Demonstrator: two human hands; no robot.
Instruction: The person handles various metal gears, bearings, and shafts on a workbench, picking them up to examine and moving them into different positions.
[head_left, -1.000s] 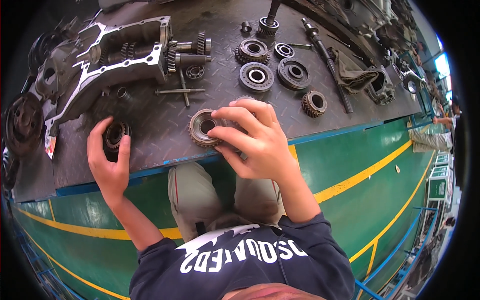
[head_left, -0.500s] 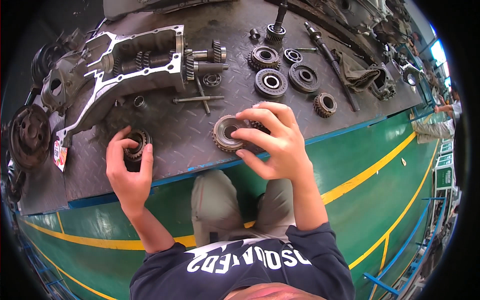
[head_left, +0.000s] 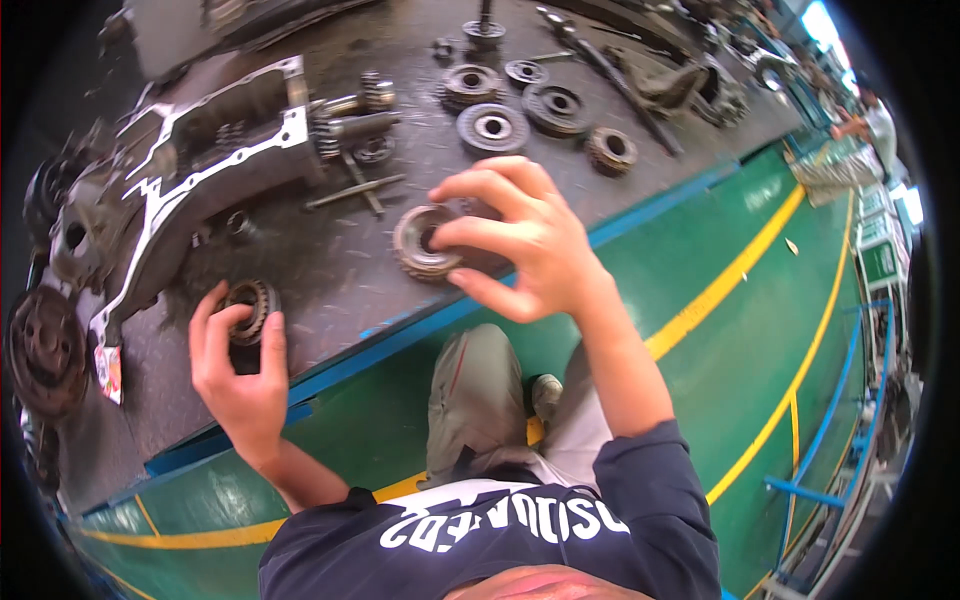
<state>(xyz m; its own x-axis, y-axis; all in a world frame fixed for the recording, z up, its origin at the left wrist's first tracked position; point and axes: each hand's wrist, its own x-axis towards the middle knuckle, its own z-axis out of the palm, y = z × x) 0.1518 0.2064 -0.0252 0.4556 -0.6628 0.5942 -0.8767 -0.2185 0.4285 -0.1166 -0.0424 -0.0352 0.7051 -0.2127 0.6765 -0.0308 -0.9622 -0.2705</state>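
My left hand [head_left: 240,372] has its thumb and fingers curled round a small toothed gear [head_left: 262,300] near the front edge of the workbench. The gear is tilted, with its bore toward my fingers. My right hand [head_left: 525,240] is on a larger gear [head_left: 412,250] with a wide, stepped bore. One fingertip hooks into that bore, and the thumb lies by the rim. Behind the right fingers the bench is partly hidden. A small metal sleeve [head_left: 240,224] stands between the left hand and the open gearbox housing [head_left: 225,165].
Crossed metal rods [head_left: 357,191] lie beyond the larger gear. Several gears and bearings, among them a synchronizer-like ring [head_left: 492,129] and a toothed gear [head_left: 612,150], sit farther right. A long shaft [head_left: 610,80] lies behind them. A blue edge [head_left: 650,205] borders the bench.
The whole view has turned, so the bench's right side sits higher and its left side lower. Both hands remain on the same gears, with little visible movement over the bench.
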